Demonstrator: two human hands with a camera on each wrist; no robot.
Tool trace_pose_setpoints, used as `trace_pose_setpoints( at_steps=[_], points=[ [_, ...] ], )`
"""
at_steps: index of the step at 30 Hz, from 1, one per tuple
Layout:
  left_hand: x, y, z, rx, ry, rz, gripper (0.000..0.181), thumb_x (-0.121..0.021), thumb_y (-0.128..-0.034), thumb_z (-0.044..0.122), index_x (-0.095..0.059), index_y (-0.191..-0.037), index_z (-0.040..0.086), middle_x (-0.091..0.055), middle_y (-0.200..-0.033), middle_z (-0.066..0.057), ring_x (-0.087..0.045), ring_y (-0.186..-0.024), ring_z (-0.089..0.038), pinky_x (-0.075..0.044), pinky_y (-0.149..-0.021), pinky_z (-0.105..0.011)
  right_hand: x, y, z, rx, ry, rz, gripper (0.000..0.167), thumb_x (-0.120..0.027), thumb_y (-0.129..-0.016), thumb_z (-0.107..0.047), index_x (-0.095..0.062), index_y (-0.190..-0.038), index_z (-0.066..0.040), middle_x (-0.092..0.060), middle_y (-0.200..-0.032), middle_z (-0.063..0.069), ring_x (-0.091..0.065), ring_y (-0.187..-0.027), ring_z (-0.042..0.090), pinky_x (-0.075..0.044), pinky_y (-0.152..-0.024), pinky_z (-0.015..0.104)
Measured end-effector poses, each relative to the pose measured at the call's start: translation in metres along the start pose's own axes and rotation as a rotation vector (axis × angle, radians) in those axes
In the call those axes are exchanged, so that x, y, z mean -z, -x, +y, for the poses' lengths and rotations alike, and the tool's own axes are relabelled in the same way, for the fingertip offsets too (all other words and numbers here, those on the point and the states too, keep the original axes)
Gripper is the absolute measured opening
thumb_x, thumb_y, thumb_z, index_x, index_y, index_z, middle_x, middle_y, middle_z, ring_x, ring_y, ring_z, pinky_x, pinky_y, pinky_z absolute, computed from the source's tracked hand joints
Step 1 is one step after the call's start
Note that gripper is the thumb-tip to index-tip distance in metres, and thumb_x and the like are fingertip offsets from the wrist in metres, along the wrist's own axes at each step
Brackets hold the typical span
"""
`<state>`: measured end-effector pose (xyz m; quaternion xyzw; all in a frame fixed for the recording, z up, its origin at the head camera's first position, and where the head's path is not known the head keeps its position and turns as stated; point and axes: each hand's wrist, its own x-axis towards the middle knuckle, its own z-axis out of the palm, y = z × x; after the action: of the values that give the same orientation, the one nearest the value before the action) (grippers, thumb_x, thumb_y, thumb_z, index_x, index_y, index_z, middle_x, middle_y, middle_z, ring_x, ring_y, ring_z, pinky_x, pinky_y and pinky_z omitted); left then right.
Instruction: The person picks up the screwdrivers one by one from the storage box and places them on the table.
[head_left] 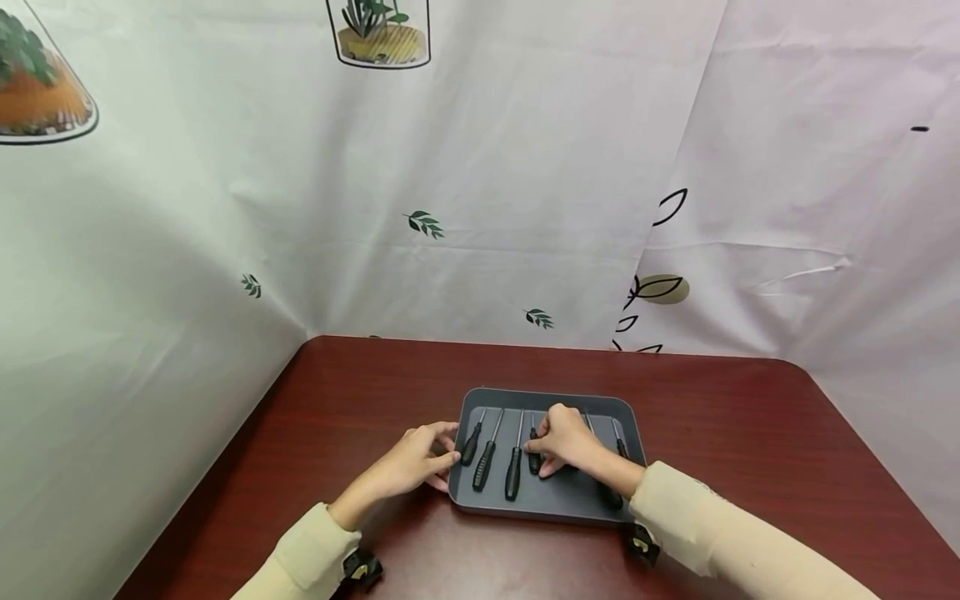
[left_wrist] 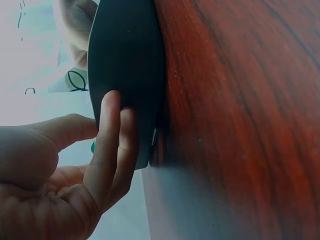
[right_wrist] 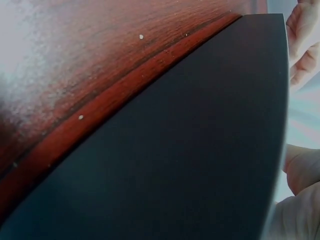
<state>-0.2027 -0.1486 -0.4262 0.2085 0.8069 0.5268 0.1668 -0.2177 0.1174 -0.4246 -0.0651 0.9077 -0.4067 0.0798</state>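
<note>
A dark grey tray (head_left: 555,502) lies on the table with several black-handled screwdrivers in a row, shafts pointing to its far side. At the tray's left end, my left hand (head_left: 415,457) grips the edge; the left wrist view shows the thumb at the rim and fingers (left_wrist: 107,135) against the outer wall. Over the tray's middle, my right hand (head_left: 567,437) pinches the handle of a short screwdriver (head_left: 535,463). To its left lie a long screwdriver (head_left: 513,475), another (head_left: 484,467) and a short one (head_left: 471,443). My right hand and forearm partly hide the screwdrivers on the right.
The tray stands on a reddish-brown wooden table (head_left: 390,375) with rounded far corners. White cloth (head_left: 480,275) printed with leaves and plant jars hangs behind the table and at its sides.
</note>
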Motion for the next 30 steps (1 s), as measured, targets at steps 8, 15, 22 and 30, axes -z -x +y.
trace_pose_setpoints(
  at_steps=[8,15,22,30],
  points=[
    [0.000,-0.001,0.002,0.003,0.000,0.001,0.053,-0.061,-0.0976,0.000,-0.038,-0.142,-0.017,-0.059,-0.103,-0.017,-0.066,-0.065,-0.022,-0.063,-0.056,-0.037,0.002,-0.002,-0.005,-0.019,-0.003,0.007,0.028,-0.082,-0.079,-0.001,-0.058,-0.066,-0.001,-0.058,-0.050,0.007,-0.062,-0.040,0.017,-0.056,-0.052,0.025],
    [0.000,-0.001,-0.001,-0.005,-0.008,0.005,0.050,-0.061,-0.0969,-0.002,-0.040,-0.140,-0.018,-0.059,-0.103,-0.018,-0.067,-0.066,-0.023,-0.063,-0.055,-0.035,0.001,-0.002,-0.005,0.000,-0.017,-0.021,0.029,-0.079,-0.077,0.002,-0.055,-0.062,-0.002,-0.056,-0.047,0.007,-0.062,-0.040,0.019,-0.054,-0.052,0.024],
    [0.000,-0.002,-0.002,-0.027,-0.011,0.000,0.051,-0.063,-0.0962,-0.001,-0.040,-0.139,-0.019,-0.060,-0.103,-0.019,-0.068,-0.066,-0.025,-0.063,-0.054,-0.034,0.005,-0.001,-0.009,-0.054,-0.017,-0.020,0.022,-0.080,-0.077,-0.001,-0.060,-0.068,-0.001,-0.059,-0.049,0.008,-0.062,-0.040,0.019,-0.057,-0.054,0.026],
    [0.001,-0.001,-0.003,-0.020,-0.017,0.005,0.051,-0.063,-0.0962,-0.002,-0.041,-0.139,-0.018,-0.060,-0.102,-0.018,-0.068,-0.066,-0.025,-0.063,-0.054,-0.034,0.010,0.001,-0.012,-0.115,-0.127,-0.043,0.015,-0.078,-0.076,-0.002,-0.063,-0.080,0.001,-0.062,-0.055,0.012,-0.064,-0.042,0.021,-0.061,-0.053,0.029]
  ],
)
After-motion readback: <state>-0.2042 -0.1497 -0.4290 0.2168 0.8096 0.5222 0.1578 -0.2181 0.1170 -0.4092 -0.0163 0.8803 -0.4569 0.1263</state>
